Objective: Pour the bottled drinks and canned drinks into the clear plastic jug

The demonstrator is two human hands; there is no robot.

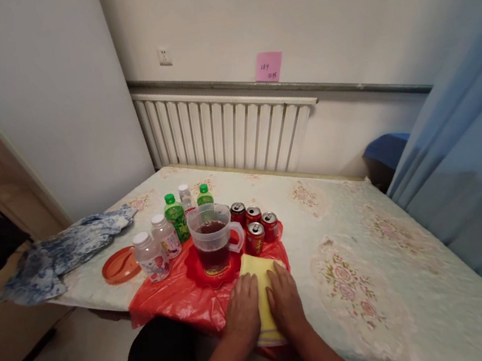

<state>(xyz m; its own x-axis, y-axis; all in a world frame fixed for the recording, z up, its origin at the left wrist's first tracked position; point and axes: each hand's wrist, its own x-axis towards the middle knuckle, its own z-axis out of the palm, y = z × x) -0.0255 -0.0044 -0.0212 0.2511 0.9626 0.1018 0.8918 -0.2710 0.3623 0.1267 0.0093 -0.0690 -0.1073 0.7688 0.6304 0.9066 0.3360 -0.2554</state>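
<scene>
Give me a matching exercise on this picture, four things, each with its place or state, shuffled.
1. Yellow cloth
2. Clear pitcher
3. Orange disc
4. Pink note

A. Directly on the floral tablecloth
B. Above the radiator
C. Under the left hand and right hand
D. Holding dark liquid

Pairs: 1-C; 2-D; 3-A; 4-B

A clear jug (212,245) of dark liquid (214,258) stands on a red plate (194,271) over a red plastic sheet (164,304), and in front of it to the right, the person's left hand (243,306) and right hand (285,298) rest on a folded yellow cloth (258,261). Four red cans (256,240) stand just right of the jug, while two white-lidded jars (153,259), a green bottle (176,220) and, farther out, an orange lid (119,267) are to its left. Well behind the jug, a white radiator (223,131) lines the wall (202,13).
</scene>
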